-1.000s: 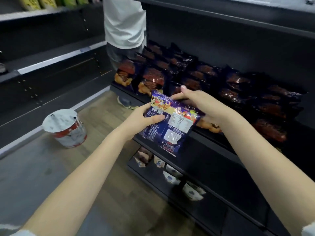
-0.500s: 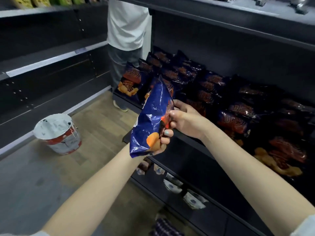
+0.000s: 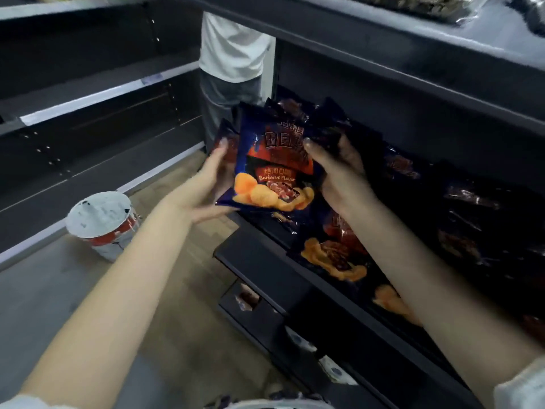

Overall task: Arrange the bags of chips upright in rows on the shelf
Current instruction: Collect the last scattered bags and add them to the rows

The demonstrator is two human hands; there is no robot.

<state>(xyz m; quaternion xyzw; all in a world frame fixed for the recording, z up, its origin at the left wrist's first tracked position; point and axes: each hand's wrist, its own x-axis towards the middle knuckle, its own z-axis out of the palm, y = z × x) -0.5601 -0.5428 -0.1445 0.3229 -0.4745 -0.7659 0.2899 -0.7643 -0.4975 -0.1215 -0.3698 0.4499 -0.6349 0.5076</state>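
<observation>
I hold a dark blue bag of barbecue chips upright, its front with orange chips facing me, just over the shelf's left front edge. My left hand grips its left side and bottom corner. My right hand grips its right side. More chip bags of the same kind lie and lean in rows on the dark shelf to the right and behind; those deep in shadow are hard to make out.
A person in a white shirt stands at the shelf's far end. A dented white and red bucket sits on the floor at left. Small packets lie on a lower shelf. A higher shelf overhangs the chips.
The bag has been turned from edge-on to front-facing and lifted toward the shelf. My left hand shifted from its bottom to its left side; the view moved closer.
</observation>
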